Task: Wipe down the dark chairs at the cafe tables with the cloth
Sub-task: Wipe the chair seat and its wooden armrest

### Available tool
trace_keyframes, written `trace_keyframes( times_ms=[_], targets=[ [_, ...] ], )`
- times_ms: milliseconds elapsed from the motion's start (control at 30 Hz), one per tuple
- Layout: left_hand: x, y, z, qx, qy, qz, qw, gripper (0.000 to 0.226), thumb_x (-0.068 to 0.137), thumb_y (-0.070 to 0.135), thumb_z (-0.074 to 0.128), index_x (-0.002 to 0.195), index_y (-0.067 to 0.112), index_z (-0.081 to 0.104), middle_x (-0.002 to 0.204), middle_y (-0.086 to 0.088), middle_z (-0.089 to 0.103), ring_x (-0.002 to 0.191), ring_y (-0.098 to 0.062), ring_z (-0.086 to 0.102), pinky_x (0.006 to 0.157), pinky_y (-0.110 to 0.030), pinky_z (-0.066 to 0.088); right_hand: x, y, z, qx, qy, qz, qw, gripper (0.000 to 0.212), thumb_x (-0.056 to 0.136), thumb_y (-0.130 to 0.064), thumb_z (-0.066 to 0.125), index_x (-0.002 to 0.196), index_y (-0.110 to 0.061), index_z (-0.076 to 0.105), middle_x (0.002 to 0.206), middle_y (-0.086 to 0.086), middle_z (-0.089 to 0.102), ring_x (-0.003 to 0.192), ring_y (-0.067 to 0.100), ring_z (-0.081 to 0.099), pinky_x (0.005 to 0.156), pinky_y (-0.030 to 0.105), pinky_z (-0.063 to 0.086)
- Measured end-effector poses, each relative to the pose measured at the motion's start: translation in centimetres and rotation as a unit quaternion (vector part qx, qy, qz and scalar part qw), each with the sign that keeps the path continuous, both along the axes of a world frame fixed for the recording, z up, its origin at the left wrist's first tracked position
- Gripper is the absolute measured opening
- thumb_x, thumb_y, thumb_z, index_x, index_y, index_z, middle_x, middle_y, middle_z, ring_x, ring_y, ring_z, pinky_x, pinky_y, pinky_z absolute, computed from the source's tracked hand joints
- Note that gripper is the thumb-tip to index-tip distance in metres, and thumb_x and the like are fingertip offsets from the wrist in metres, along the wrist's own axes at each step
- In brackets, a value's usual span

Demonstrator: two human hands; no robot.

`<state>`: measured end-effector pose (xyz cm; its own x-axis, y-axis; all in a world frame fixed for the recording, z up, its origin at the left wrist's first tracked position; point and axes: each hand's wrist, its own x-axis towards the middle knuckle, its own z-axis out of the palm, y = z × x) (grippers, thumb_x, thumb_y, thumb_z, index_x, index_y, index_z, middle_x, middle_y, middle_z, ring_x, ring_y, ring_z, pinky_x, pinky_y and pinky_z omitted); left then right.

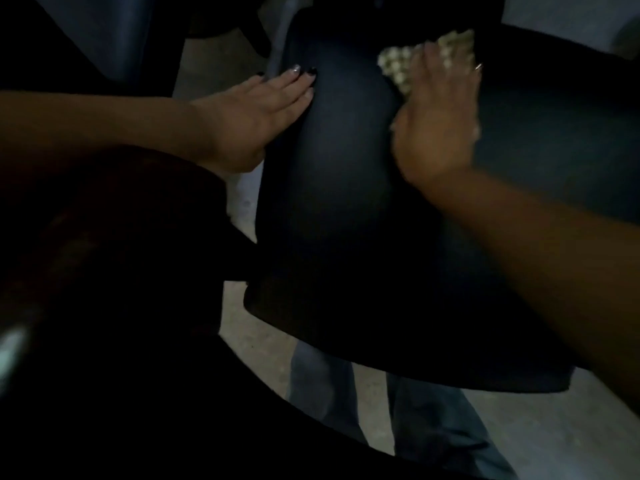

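I see the dark chair (346, 202) in the middle, its near edge over the pale floor (263, 341). My left hand (256, 112) lies flat on its left edge, fingers straight and close together. My right hand (440, 112) presses the pale cloth (394, 64) on the far part, fingers spread. The picture is dim and blurry. My legs below are cut off. I can read no writing.

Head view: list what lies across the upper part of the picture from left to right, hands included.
Left hand resting flat on the chair's edge → dark chair → cloth → right hand pressing the cloth onto the chair.
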<state>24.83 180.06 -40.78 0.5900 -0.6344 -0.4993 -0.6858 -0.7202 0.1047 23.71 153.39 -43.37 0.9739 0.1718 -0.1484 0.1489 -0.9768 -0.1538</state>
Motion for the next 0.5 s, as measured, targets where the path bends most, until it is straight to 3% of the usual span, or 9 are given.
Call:
trace_keyframes(
  times_ms=[67, 167, 233, 300, 367, 433, 500],
  targets=[
    [0.5, -0.1, 0.2, 0.003, -0.023, -0.005, 1.0, 0.104, 0.074, 0.017, 0.07, 0.153, 0.002, 0.005, 0.162, -0.016, -0.004, 0.146, -0.028, -0.016, 0.115, -0.056, 0.008, -2.7, 2.0, -0.3, -0.026, 0.003, 0.112, 0.993, 0.065, 0.09, -0.021, 0.033, 0.151, -0.007, 0.014, 0.157, 0.02, 0.016, 0.144, 0.04, 0.013, 0.116, 0.049, -0.002],
    [2.3, -1.0, 1.3, -0.003, -0.055, 0.019, 0.998, 0.119, 0.062, 0.029, 0.083, 0.152, -0.003, 0.011, 0.161, -0.022, 0.001, 0.146, -0.034, -0.013, 0.113, -0.062, 0.008, -5.4, 2.6, -0.3, -0.008, 0.013, 0.362, 0.932, 0.062, 0.093, -0.027, 0.03, 0.151, -0.01, 0.019, 0.157, 0.012, 0.02, 0.145, 0.038, 0.012, 0.116, 0.049, 0.002],
    [3.9, -2.2, 1.6, 0.022, -0.036, 0.025, 0.999, 0.128, 0.063, 0.039, 0.084, 0.153, 0.0, 0.002, 0.161, -0.022, -0.006, 0.147, -0.035, -0.013, 0.115, -0.059, 0.009, -3.5, 0.7, -0.1, -0.016, 0.008, 0.422, 0.906, 0.062, 0.09, -0.028, 0.03, 0.15, -0.01, 0.025, 0.156, 0.011, 0.023, 0.144, 0.038, 0.014, 0.117, 0.049, 0.006],
    [5.2, -4.0, 1.7, 0.064, -0.006, 0.008, 0.998, 0.135, 0.066, 0.049, 0.081, 0.152, 0.004, -0.012, 0.159, -0.02, -0.017, 0.147, -0.034, -0.017, 0.117, -0.053, 0.008, -1.3, -1.9, -0.1, 0.003, 0.012, 0.344, 0.939, 0.062, 0.086, -0.021, 0.036, 0.147, -0.007, 0.032, 0.152, 0.017, 0.031, 0.142, 0.039, 0.023, 0.116, 0.05, 0.013],
    [5.8, -6.3, 1.6, 0.101, 0.012, -0.033, 0.994, 0.139, 0.065, 0.051, 0.079, 0.15, 0.008, -0.021, 0.157, -0.018, -0.026, 0.145, -0.033, -0.023, 0.118, -0.05, 0.006, 0.1, -5.1, 0.0, 0.009, -0.004, 0.129, 0.992, 0.062, 0.085, -0.016, 0.04, 0.146, -0.006, 0.033, 0.152, 0.018, 0.03, 0.141, 0.039, 0.025, 0.118, 0.047, 0.011],
    [6.0, -8.6, 1.5, 0.108, 0.038, -0.046, 0.992, 0.143, 0.062, 0.053, 0.081, 0.149, 0.012, -0.026, 0.155, -0.013, -0.033, 0.142, -0.029, -0.032, 0.117, -0.049, -0.001, -0.5, -6.3, 0.2, -0.014, -0.024, -0.074, 0.997, 0.062, 0.088, -0.018, 0.039, 0.148, -0.005, 0.029, 0.155, 0.015, 0.024, 0.143, 0.039, 0.017, 0.118, 0.047, 0.005],
    [6.0, -10.9, 1.6, 0.1, 0.078, -0.03, 0.991, 0.153, 0.054, 0.061, 0.083, 0.147, 0.016, -0.03, 0.153, -0.009, -0.038, 0.138, -0.025, -0.038, 0.115, -0.048, -0.007, -2.9, -4.5, 0.2, -0.005, -0.026, -0.14, 0.99, 0.065, 0.086, -0.018, 0.041, 0.148, -0.002, 0.027, 0.156, 0.016, 0.023, 0.142, 0.042, 0.016, 0.116, 0.051, 0.004]
  ],
)
